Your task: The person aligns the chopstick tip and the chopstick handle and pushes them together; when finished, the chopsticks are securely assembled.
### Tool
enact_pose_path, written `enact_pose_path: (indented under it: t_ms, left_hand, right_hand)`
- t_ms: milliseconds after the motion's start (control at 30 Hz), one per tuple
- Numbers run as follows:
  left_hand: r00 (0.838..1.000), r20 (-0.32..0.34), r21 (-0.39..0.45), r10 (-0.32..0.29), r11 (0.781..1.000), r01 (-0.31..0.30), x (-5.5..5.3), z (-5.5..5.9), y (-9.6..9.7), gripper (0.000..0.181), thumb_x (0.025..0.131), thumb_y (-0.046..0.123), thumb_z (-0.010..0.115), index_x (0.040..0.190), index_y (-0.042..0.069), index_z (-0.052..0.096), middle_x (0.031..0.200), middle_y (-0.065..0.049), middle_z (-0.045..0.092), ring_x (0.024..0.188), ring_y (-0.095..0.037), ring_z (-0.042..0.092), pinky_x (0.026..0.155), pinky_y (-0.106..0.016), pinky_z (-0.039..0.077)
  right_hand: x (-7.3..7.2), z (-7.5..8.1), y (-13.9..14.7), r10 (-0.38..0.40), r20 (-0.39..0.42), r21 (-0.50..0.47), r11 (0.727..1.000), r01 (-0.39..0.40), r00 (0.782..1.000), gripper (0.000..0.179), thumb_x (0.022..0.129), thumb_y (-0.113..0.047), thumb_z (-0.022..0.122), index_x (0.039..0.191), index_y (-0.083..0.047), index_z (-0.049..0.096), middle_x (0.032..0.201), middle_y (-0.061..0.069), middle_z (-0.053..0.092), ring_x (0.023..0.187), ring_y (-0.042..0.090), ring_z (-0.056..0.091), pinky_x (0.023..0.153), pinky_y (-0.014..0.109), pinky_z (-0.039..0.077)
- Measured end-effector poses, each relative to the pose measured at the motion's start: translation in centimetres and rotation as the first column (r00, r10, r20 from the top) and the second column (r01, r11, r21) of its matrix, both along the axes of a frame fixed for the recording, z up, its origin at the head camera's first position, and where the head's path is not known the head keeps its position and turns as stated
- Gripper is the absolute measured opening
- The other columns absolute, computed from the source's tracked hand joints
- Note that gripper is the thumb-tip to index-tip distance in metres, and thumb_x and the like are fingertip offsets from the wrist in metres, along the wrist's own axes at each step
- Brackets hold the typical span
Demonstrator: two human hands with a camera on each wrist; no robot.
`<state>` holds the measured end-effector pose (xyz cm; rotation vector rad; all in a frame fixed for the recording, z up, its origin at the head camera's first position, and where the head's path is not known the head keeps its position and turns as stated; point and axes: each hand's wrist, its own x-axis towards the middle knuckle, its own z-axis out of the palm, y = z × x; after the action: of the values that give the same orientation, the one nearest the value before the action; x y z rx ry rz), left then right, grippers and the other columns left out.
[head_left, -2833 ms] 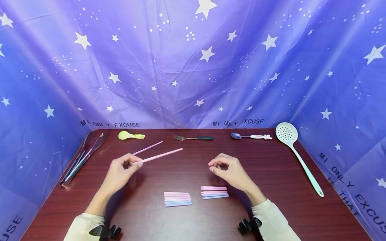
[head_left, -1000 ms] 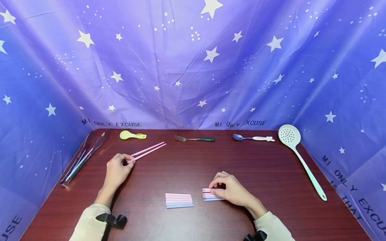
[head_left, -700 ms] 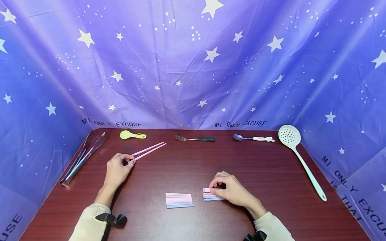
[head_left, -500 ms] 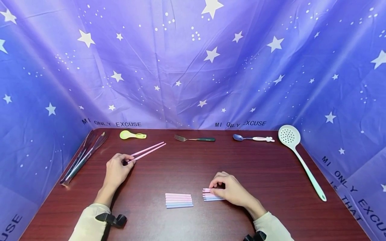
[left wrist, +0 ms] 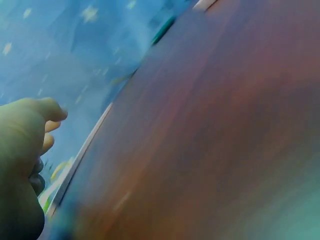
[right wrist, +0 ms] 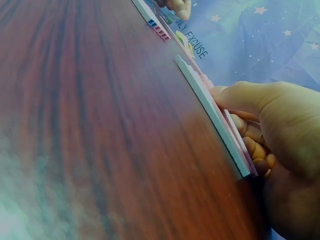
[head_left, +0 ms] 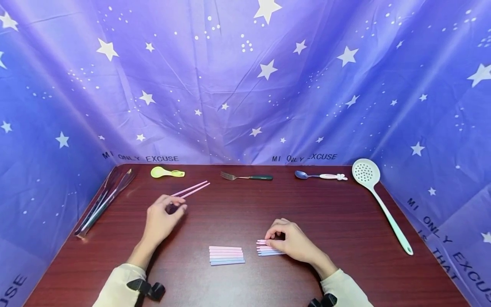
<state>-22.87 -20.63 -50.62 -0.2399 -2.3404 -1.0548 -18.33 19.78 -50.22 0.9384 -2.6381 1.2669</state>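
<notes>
Two long pink chopsticks (head_left: 197, 189) lie side by side on the table at the back left. My left hand (head_left: 163, 215) hovers over their near ends, thumb and fingers apart, holding nothing. At the front right, my right hand (head_left: 293, 241) pinches a short pink chopstick section between thumb and fingertips. It sits at the far side of a row of short pink and blue chopstick sections (head_left: 262, 248) with narrow left ends, partly hidden by the hand. A blue section (right wrist: 214, 120) shows along the near side in the right wrist view. Left of it lies a second pink and blue row (head_left: 226, 255).
Along the back edge lie a yellow measuring spoon (head_left: 166, 172), a green-handled fork (head_left: 247, 176) and a spoon with a rabbit handle (head_left: 320, 175). A pale green skimmer (head_left: 383, 204) lies at the right, a clear pouch of long utensils (head_left: 103, 204) at the left.
My left hand has laid the two pink chopsticks down from the air, let go and shifted slightly right. My right hand has come down onto the right row and stayed there.
</notes>
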Motion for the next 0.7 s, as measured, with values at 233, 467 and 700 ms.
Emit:
enact_pose_path:
  t_ms: [233, 467, 700]
  left_hand:
    - [0.933, 0.118, 0.03, -0.339, 0.941, 0.338, 2.8, -0.3, 4.4, 0.021, 0.081, 0.012, 0.085, 0.1, 0.018, 0.079, 0.085, 0.014, 0.067, 0.076, -0.005, 0.058, 0.069, -0.02, 0.047]
    - [0.875, 0.151, 0.011, -0.459, 0.886, 0.463, 4.3, -0.6, 6.1, 0.022, 0.08, 0.013, 0.087, 0.099, 0.022, 0.08, 0.087, 0.016, 0.071, 0.077, -0.004, 0.058, 0.069, -0.02, 0.048]
    - [0.854, 0.175, -0.082, -0.49, 0.857, 0.509, 5.1, -0.8, 6.7, 0.019, 0.081, 0.025, 0.087, 0.099, 0.027, 0.081, 0.092, 0.017, 0.073, 0.087, -0.002, 0.06, 0.076, -0.022, 0.048]
  right_hand:
    - [0.0, -0.3, -0.1, 0.005, -0.008, -0.014, 1.0, -0.005, 1.0, 0.02, 0.082, -0.007, 0.083, 0.087, -0.025, 0.075, 0.081, -0.014, 0.062, 0.078, 0.011, 0.056, 0.069, 0.022, 0.047]
    - [0.0, -0.4, -0.1, -0.004, 0.008, -0.015, 1.0, 0.004, 1.0, 0.019, 0.083, -0.009, 0.083, 0.087, -0.026, 0.076, 0.081, -0.015, 0.063, 0.078, 0.01, 0.056, 0.069, 0.022, 0.047]
    - [-0.1, -0.2, 0.0, -0.031, 0.043, 0.001, 1.0, 0.031, 0.999, 0.022, 0.083, -0.01, 0.083, 0.085, -0.031, 0.075, 0.08, -0.016, 0.062, 0.079, 0.009, 0.057, 0.07, 0.023, 0.047]
